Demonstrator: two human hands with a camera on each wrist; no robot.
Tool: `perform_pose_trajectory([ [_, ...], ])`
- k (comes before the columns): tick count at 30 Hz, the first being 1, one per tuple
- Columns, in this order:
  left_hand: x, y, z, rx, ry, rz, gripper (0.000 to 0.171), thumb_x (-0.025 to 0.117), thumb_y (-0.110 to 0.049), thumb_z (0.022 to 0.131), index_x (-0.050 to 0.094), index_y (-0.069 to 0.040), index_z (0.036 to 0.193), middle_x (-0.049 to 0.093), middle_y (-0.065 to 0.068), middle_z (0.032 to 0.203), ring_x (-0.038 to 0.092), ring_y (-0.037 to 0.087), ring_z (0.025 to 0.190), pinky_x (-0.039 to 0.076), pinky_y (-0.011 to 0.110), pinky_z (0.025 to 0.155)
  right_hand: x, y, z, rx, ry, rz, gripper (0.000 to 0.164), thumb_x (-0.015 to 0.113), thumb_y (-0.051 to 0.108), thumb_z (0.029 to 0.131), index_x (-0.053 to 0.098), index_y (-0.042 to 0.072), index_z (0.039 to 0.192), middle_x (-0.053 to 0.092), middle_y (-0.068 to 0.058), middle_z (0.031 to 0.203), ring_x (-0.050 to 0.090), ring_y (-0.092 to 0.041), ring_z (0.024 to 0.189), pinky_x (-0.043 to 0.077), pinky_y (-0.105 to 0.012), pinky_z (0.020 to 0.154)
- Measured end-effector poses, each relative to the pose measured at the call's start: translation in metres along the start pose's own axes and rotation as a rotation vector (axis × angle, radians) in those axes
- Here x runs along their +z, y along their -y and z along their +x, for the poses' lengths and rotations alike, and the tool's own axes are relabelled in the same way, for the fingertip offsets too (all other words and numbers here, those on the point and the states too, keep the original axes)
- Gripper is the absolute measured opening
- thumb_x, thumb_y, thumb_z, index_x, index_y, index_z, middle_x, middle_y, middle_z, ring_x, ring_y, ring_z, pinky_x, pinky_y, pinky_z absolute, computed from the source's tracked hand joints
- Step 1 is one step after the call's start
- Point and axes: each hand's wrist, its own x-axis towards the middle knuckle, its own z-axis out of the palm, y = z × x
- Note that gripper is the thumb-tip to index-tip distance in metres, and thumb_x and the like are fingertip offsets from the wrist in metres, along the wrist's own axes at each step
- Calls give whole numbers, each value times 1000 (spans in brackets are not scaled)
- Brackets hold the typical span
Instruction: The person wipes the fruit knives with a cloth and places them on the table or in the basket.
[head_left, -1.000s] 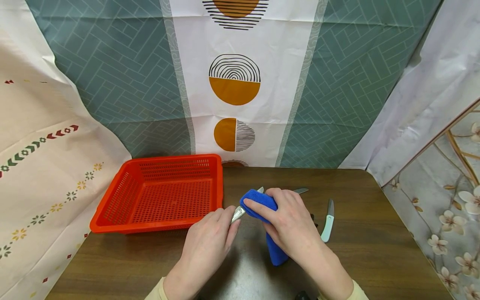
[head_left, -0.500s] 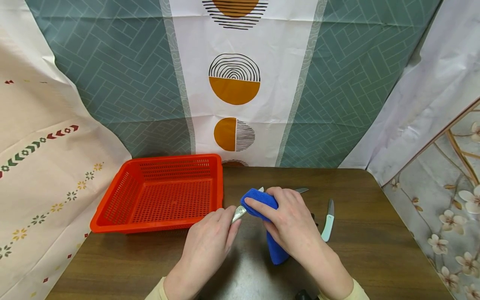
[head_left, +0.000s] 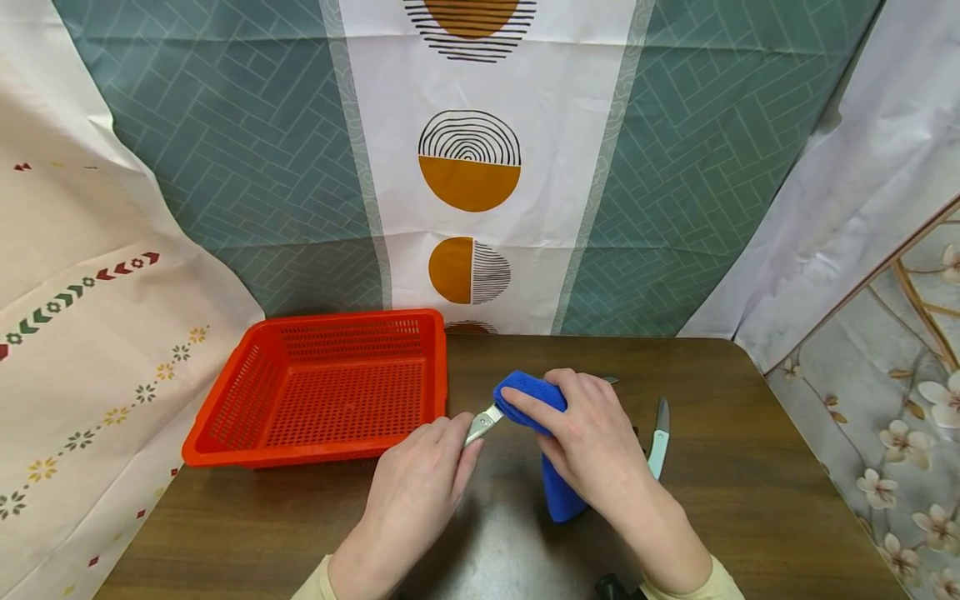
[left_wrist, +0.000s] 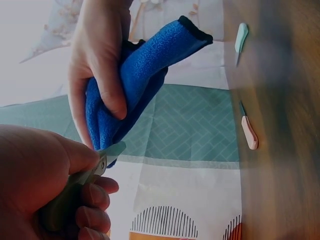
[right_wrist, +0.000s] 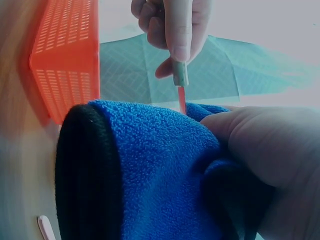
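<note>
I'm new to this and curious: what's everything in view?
Table: one, brown, foreground
Basket: one, red, table's left
Cloth: one, blue and black, right of basket
Held knife: one, pale handle, blade partly hidden by cloth
Second knife: one, mint handle, table's right
Third knife: one, pink handle, on table, left-wrist view
Hangings: several, green, white, cream, behind and beside table
Dark object: one, black, bottom edge, unclear
Sleeves: two, yellowish, bottom edge
Left fingers: one set, round held knife
Right fingers: one set, gripping cloth

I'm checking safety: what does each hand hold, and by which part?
Left hand: the knife, by its handle. Right hand: the blue cloth, by a folded part.
</note>
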Motion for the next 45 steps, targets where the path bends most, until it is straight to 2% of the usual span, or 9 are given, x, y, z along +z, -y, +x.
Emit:
perform_pose_trajectory([
  [5, 0, 0, -1, 4, -18, -6, 18, 68, -31, 96, 62, -15, 101, 39, -10, 69, 35, 8, 57, 26, 20, 45, 2, -4, 0, 9, -15, -2, 68, 82, 16, 81, 58, 39, 141, 56, -12, 122, 56, -31, 109, 43, -53, 96],
  [17, -1, -1, -1, -17, 27, -2, 20, 69, -32, 95, 62, -15, 104, 39, -10, 69, 35, 7, 57, 26, 20, 45, 1, -14, -3, 27, -46, -8, 66, 80, 16, 82, 58, 36, 142, 56, -14, 121, 55, -32, 105, 43, -53, 94],
  [34, -1, 0, -2, -14, 24, 7, 19, 67, -33, 96, 62, -17, 104, 39, -11, 69, 35, 8, 57, 26, 20, 46, -2, -21, -5, 137, -41, -63, 62, 81, 21, 83, 60, 32, 140, 56, -15, 117, 56, -33, 103, 44, -55, 90],
  [39, 2, 1, -2, -9, 14, 4, 19, 67, -32, 96, 62, -16, 104, 39, -11, 69, 36, 9, 57, 27, 21, 45, -2, -22, -6, 159, -36, -70, 62, 80, 19, 83, 60, 31, 141, 57, -16, 118, 57, -34, 102, 45, -55, 89],
  [45, 12, 0, -4, 6, 16, 13, 20, 68, -31, 95, 62, -15, 107, 43, -10, 70, 40, 9, 59, 30, 21, 47, -1, -22, -5, 172, -29, -62, 65, 80, 19, 83, 58, 31, 142, 57, -16, 118, 57, -33, 102, 45, -54, 89],
])
